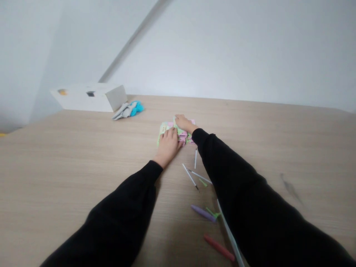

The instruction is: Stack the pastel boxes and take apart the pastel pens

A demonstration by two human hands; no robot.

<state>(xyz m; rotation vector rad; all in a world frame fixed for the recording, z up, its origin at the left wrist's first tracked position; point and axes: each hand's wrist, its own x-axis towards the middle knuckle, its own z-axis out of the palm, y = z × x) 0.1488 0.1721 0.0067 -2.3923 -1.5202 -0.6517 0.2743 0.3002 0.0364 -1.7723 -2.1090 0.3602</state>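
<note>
Pastel green-and-pink packets [181, 135]: mid tabletop [83, 163], under both hands, kinda bunched together
Left hand [168, 144]: half open, fingers resting on them
Right hand [183, 122]: loosely curled on top, can't tell if it's gripping

Wide worktop [83, 148] in pale wood, fine grain running crosswise; far edge nearly straight from eleven to two o'clock. Plain wall [236, 48] behind, bluish white, smooth. Grey strip [133, 39] slants across it, from twelve o'clock down towards eleven. Paler wall section [25, 44] at ten o'clock, faint slanting line at its side. Darker patch [12, 124] past worktop edge, nine to ten o'clock, too blurred to name. Light cool, diffuse; soft shadow on worktop at six o'clock.
</note>
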